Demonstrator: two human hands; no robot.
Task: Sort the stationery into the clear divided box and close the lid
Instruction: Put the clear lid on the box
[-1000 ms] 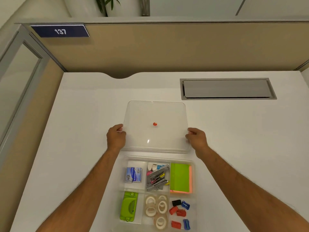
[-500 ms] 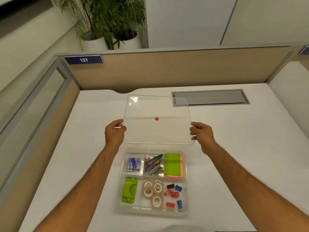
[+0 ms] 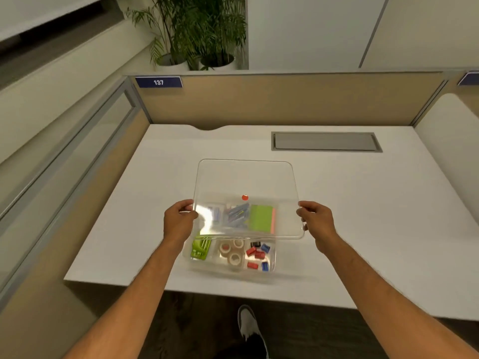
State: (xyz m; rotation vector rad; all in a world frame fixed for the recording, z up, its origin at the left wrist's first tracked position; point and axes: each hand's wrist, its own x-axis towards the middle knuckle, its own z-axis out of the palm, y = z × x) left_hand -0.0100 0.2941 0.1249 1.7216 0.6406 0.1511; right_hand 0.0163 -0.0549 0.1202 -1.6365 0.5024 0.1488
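I hold a clear lid (image 3: 246, 180) with a small red dot in the air, tilted, above the far half of the clear divided box (image 3: 272, 268). My left hand (image 3: 178, 221) grips the lid's left edge and my right hand (image 3: 315, 220) grips its right edge. Through the lid I see green sticky notes (image 3: 260, 217) and clips in the far compartments. The near row, uncovered, holds a green hole punch (image 3: 201, 248), tape rolls (image 3: 232, 252) and red and blue sharpeners (image 3: 258, 256).
The box sits near the front edge of a white desk (image 3: 363, 216). A grey cable hatch (image 3: 325, 141) lies at the back right. A tan partition with the sign 137 (image 3: 158, 82) closes the back. My shoe (image 3: 247, 322) shows on the floor below.
The lid has been lifted off the desk behind the box and brought towards me, over the box's far half. The camera has pulled back.
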